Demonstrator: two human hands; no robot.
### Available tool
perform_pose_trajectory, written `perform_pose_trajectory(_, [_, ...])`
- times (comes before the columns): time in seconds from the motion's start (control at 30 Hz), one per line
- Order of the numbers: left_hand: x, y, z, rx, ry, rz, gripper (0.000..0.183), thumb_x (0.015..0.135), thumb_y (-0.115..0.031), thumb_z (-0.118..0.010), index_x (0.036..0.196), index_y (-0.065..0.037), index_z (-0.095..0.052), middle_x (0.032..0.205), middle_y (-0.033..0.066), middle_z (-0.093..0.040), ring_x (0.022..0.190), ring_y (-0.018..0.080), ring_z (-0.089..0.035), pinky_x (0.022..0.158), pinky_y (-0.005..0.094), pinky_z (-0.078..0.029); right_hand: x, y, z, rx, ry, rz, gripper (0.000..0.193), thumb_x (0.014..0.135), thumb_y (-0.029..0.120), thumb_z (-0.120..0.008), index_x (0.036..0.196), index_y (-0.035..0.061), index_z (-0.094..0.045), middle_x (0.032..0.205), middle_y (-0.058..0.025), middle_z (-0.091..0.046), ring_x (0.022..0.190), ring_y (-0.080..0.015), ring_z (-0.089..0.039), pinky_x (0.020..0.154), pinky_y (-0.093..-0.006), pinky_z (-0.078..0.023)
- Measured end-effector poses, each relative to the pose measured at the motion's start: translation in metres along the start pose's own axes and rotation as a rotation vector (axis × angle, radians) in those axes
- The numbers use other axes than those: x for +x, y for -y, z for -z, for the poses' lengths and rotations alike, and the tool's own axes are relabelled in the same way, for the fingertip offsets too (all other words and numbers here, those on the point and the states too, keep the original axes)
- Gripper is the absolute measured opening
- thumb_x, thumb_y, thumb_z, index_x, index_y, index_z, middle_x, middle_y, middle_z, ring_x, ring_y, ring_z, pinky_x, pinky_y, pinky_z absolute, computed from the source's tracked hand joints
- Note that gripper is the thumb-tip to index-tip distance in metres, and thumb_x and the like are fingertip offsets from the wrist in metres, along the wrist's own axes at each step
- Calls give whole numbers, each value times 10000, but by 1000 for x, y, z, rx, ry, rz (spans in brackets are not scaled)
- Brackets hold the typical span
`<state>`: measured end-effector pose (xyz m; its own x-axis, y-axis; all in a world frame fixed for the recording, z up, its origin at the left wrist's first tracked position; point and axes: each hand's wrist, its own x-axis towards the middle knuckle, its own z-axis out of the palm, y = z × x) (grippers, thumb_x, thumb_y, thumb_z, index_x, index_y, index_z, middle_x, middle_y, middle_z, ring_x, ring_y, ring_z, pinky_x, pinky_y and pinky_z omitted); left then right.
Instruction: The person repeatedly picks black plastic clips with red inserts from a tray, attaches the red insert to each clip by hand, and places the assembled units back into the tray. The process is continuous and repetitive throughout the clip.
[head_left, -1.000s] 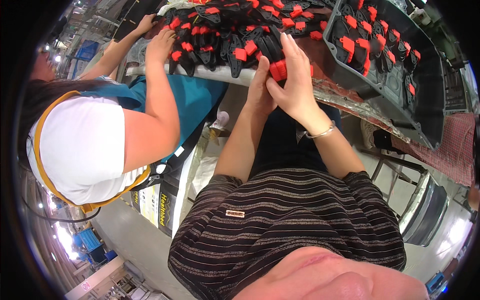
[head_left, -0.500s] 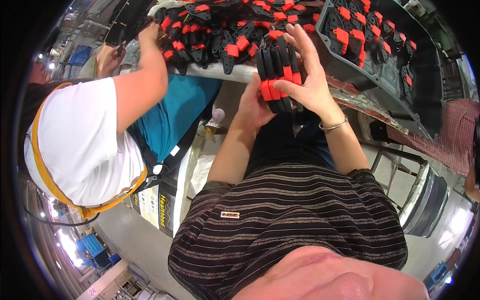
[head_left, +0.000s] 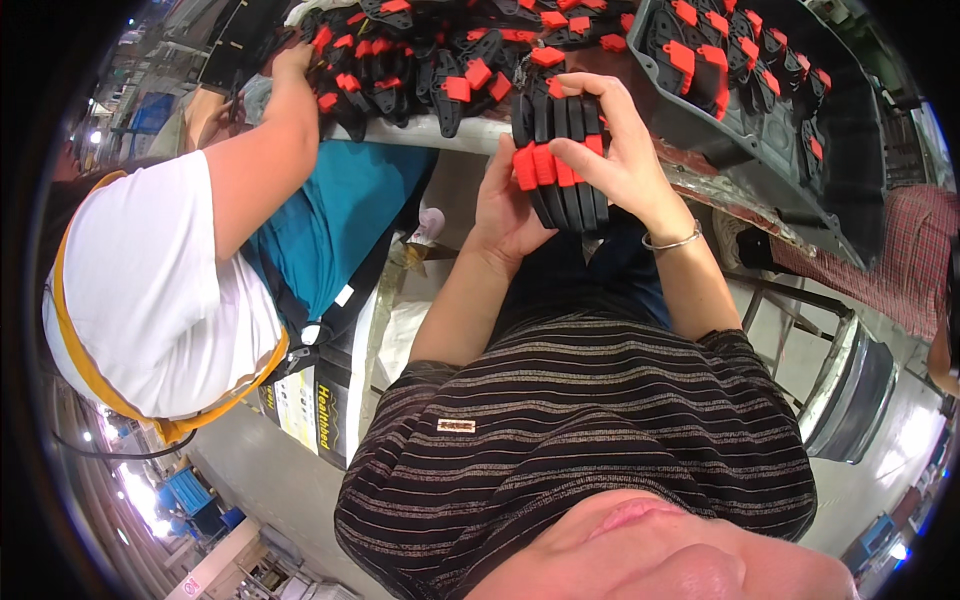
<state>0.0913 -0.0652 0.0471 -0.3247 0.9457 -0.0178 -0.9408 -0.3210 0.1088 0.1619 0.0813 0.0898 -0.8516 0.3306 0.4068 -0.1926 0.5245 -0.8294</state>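
Note:
A stack of several flat black plastic parts with red blocks across their middles (head_left: 562,207) stands on edge between my two hands, above my lap. My left hand (head_left: 502,212) is closed on its left side, the thumb up along the nearest part. On the other side my right hand (head_left: 628,165) grips it, thumb across the red blocks and fingers bent over the far end. A bangle circles my right wrist. Just beyond my hands, a heap of similar black parts with red blocks (head_left: 452,92) covers the table edge.
To the right sits a dark grey bin (head_left: 735,135) holding more of these parts. A co-worker in a white shirt (head_left: 140,290) works close on my left, reaching into the heap. Someone in checked clothing (head_left: 890,270) is at the far right, near a stool (head_left: 850,395).
My right fingers have bent down from upright onto the stack's far end. The parts now line up more evenly. The co-worker's arm has shifted slightly left.

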Motion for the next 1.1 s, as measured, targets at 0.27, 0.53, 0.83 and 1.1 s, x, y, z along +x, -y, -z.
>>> perform_pose_trajectory(0.27, [5,3,-5,124,-134,-139,650,946,-555,-405,1371,-63,-413,1373,143,-477,1244,300,-484,1059,484,-367,-11,23,-1,-296,-4,98,858,667,394,-798,1361,71,-412,1380,-249,-381,1283,-429,-367,1065,-477,-321])
perform_pose_trajectory(0.53, [11,24,-26,541,-143,-264,722,957,-578,-314,1468,-75,-226,1482,132,-326,1357,282,-338,1115,428,-283,-24,45,-5,-488,-75,12,861,701,431,-751,1385,55,-387,1375,-259,-366,1167,-427,-447,981,-479,-380])
perform_pose_trajectory(0.83, [-1,32,-32,411,-117,-273,536,1033,-416,-213,1465,-99,-233,1467,110,-327,1343,259,-343,1109,409,-284,-33,46,-1,-367,-108,57,675,771,201,-630,1381,48,-383,1354,-267,-343,1147,-432,-425,991,-476,-361])
perform_pose_trajectory(1.1, [-2,46,-43,643,-78,-334,545,1039,-386,-212,1470,-56,-176,1466,137,-305,1339,249,-343,1097,397,-287,-38,58,18,-277,-77,70,691,790,184,-667,1396,58,-362,1329,-266,-335,1179,-431,-395,1017,-460,-342])
